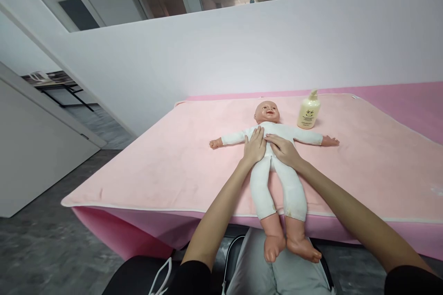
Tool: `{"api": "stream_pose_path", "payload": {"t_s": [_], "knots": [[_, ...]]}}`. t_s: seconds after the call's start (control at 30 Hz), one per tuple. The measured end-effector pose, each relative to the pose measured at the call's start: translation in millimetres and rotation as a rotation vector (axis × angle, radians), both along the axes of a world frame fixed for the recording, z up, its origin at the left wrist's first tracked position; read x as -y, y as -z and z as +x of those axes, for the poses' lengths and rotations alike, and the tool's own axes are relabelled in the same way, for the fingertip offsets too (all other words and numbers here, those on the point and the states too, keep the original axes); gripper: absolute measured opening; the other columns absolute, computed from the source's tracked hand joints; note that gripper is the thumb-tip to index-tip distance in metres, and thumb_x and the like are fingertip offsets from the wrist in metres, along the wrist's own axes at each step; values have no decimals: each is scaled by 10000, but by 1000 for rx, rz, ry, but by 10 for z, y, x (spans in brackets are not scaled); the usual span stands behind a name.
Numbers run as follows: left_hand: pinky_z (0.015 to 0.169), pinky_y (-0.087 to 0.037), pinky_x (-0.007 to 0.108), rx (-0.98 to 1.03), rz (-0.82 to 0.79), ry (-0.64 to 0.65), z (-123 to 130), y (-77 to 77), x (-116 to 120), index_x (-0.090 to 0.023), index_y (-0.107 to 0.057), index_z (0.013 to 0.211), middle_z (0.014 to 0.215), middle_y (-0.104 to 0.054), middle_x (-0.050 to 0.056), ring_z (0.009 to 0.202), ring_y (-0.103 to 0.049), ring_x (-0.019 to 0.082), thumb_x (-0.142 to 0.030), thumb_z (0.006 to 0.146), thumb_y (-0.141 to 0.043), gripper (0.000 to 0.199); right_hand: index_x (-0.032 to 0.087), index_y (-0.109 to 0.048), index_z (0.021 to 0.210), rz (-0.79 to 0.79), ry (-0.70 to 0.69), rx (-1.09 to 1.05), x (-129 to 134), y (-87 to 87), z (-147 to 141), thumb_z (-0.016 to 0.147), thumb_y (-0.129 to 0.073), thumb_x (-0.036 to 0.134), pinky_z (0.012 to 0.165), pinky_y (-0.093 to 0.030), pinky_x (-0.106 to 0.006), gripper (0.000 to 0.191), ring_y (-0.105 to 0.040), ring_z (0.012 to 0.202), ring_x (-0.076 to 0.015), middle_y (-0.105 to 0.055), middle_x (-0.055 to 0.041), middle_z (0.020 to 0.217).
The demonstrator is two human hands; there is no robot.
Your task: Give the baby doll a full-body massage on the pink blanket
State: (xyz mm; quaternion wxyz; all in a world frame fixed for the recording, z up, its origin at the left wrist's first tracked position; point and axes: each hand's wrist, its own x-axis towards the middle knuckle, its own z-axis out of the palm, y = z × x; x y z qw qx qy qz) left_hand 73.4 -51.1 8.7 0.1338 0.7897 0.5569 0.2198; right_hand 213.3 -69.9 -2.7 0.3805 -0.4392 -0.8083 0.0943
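Observation:
A baby doll with a white cloth body lies on its back on a pink blanket, its arms spread and its feet hanging past the table's front edge. My left hand rests flat on the left side of the doll's torso, fingers stretched toward its neck. On the torso's right side lies my right hand, fingers extended and pointing left, close beside the left one. Neither hand grips anything. A pale yellow pump bottle stands upright behind the doll's outstretched arm on the right.
A white partition wall rises behind the table. Pink cloth shows under the blanket. Below the front edge are a black chair and a grey-clad lap. A white door stands at the left.

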Motion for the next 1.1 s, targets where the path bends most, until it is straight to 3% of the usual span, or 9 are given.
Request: {"api": "stream_pose_path", "payload": {"t_s": [0.1, 0.23, 0.37, 0.53, 0.63, 0.8, 1.1], "knots": [[1105, -76, 522, 11, 4, -87, 8, 35, -94, -145, -252, 1401, 1477, -217, 97, 1372, -191, 221, -312, 912, -205, 519, 206, -497, 1255, -73, 68, 160, -91, -12, 15, 884, -310, 288, 1118, -123, -492, 423, -347, 1300, -195, -462, -36, 1344], [1114, -110, 482, 25, 11, -178, -15, 91, -229, -60, -296, 1374, 1451, -264, 158, 1365, -208, 248, -381, 905, -225, 572, 196, -347, 1362, -183, 265, 221, -229, 1, 110, 895, -299, 424, 1097, -87, -537, 523, -202, 1361, -239, -273, -57, 1456], [1116, -113, 477, 14, 23, -280, -59, 132, -296, -42, -340, 1348, 1437, -282, 185, 1358, -221, 271, -477, 884, -250, 643, 92, -338, 1352, -279, 449, 235, -367, 101, 379, 893, -223, 505, 1096, -122, -483, 629, -272, 1329, -250, -341, -145, 1415], [1126, -49, 475, -50, 68, -376, -231, 197, -296, -55, -345, 1353, 1447, -274, 162, 1368, -199, 256, -479, 881, -230, 645, 13, -501, 1170, -121, 677, 412, -399, 225, 659, 894, -227, 463, 1052, -187, -463, 595, -429, 1174, -293, -539, -218, 1197], [1124, -26, 486, -101, 143, -424, -360, 242, -282, -58, -334, 1360, 1445, -283, 157, 1363, -212, 255, -449, 880, -244, 625, 0, -543, 1088, -79, 733, 455, -358, 240, 702, 892, -228, 466, 1062, -164, -461, 596, -460, 1117, -295, -580, -222, 1103], [1105, 4, 540, -129, 192, -475, -439, 256, -258, -45, -306, 1370, 1446, -275, 171, 1363, -208, 270, -474, 876, -224, 659, 16, -567, 1049, -78, 880, 431, -293, 223, 755, 881, -240, 498, 1048, -102, -552, 607, -465, 1074, -311, -591, -208, 1057], [1099, 0, 560, -170, 240, -622, -566, 211, -231, 65, -273, 1354, 1452, -224, 215, 1372, -137, 311, -490, 847, -268, 752, -24, -514, 1128, -69, 897, 396, -260, 204, 812, 878, -233, 507, 1048, -118, -552, 651, -429, 1116, -317, -556, -234, 1115]]}}
